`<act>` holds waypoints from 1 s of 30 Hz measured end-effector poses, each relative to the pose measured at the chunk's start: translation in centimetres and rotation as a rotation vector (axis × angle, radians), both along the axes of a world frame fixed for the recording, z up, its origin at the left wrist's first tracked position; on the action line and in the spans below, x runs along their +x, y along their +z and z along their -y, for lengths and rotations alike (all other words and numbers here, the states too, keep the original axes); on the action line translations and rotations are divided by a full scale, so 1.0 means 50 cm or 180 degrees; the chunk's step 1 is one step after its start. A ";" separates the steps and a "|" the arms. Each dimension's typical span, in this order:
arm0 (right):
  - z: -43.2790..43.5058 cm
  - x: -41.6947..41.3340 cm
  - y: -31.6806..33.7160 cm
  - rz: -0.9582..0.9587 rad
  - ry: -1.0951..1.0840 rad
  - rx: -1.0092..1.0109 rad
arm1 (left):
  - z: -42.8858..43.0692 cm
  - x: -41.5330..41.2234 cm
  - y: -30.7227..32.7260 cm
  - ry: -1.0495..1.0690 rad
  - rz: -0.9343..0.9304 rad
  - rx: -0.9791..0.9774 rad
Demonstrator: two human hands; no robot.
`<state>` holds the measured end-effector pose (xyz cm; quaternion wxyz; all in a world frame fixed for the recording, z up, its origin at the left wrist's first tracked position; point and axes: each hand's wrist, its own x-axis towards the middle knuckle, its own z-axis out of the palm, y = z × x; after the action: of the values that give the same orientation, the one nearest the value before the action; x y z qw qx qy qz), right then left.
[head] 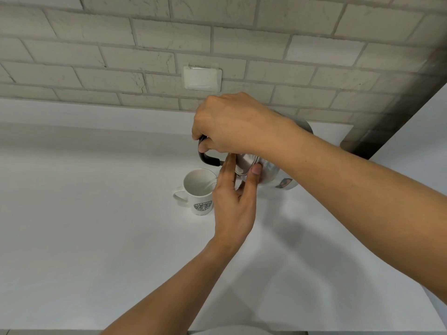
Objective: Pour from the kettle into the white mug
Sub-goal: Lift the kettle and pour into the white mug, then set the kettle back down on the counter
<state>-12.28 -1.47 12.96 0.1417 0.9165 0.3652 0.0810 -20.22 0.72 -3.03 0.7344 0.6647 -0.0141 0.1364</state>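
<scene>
Kettle (271, 174) hangs tipped over the white mug (199, 189) on the table (96, 213), the right hand (232, 124) clenched around its black handle (208, 160) while the left hand (233, 204) presses open fingers (254, 176) flat against the lid (245, 165), grasping nothing. A thin stream seems to be entering the mug, which stands just below the spout. To pour well, I judge the tilt should grow slowly, the lid kept pinned, and the stream aimed at the mug's middle, away from the rim.
</scene>
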 end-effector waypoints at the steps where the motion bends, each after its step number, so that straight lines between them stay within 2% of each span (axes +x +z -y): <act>1: 0.002 0.001 -0.002 0.0006 0.0008 0.0029 | -0.001 0.001 -0.002 0.0009 0.0017 0.0025; 6: 0.042 0.010 -0.020 -0.0126 -0.0058 0.0526 | -0.015 0.012 -0.013 -0.0111 0.0033 0.0248; 13: 0.138 0.007 -0.069 -0.0442 -0.0158 0.1880 | -0.034 0.017 -0.027 -0.0063 -0.0033 0.0962; 20: 0.223 -0.010 -0.125 -0.0066 -0.0242 0.3087 | -0.061 0.036 -0.013 0.0210 0.0107 0.0929; 26: 0.278 -0.009 -0.182 -0.0072 -0.0478 0.3698 | -0.063 0.125 0.029 -0.0548 0.0203 0.1870; 30: 0.300 0.026 -0.225 -0.0187 -0.0639 0.4016 | -0.048 0.183 0.032 -0.0607 0.0218 0.2032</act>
<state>-11.00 -16.46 1.71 -0.4283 0.8552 0.1633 0.2417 -11.06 3.13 -1.45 0.4976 0.8520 -0.1429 0.0781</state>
